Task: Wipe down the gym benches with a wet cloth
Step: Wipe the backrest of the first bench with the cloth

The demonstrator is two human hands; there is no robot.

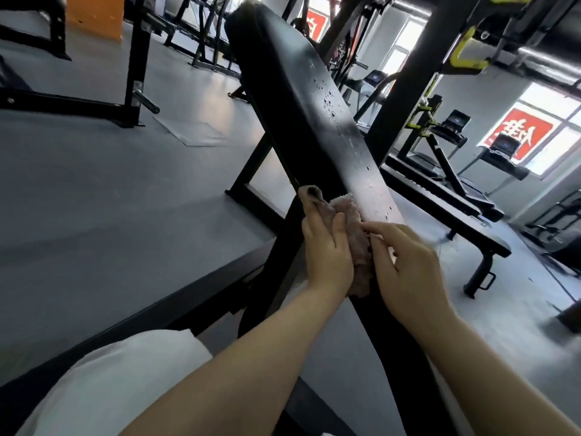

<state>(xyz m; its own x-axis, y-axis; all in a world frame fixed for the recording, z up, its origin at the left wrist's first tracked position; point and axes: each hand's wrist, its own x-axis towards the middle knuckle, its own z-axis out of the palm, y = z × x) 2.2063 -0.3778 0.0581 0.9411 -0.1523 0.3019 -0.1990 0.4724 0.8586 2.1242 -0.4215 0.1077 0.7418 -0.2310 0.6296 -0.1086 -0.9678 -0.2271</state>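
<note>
A long black padded bench (pixel 301 99) slants away from me, its top dotted with water drops. A pinkish-grey cloth (pixel 355 237) lies over its near end, one corner sticking up at the left edge. My left hand (pixel 327 253) holds the cloth against the pad's left side, thumb and fingers round its folds. My right hand (pixel 405 265) presses the cloth from the right, index finger stretched across it and the other fingers bent onto the pad.
A second black flat bench (pixel 471 225) stands to the right. Black rack frames (pixel 132 58) rise at the left and a thick post (pixel 408 86) behind the bench. Treadmills (pixel 503 149) line the windows. Grey floor (pixel 110 184) spreads left. My white-clad knee (pixel 110 372) is low.
</note>
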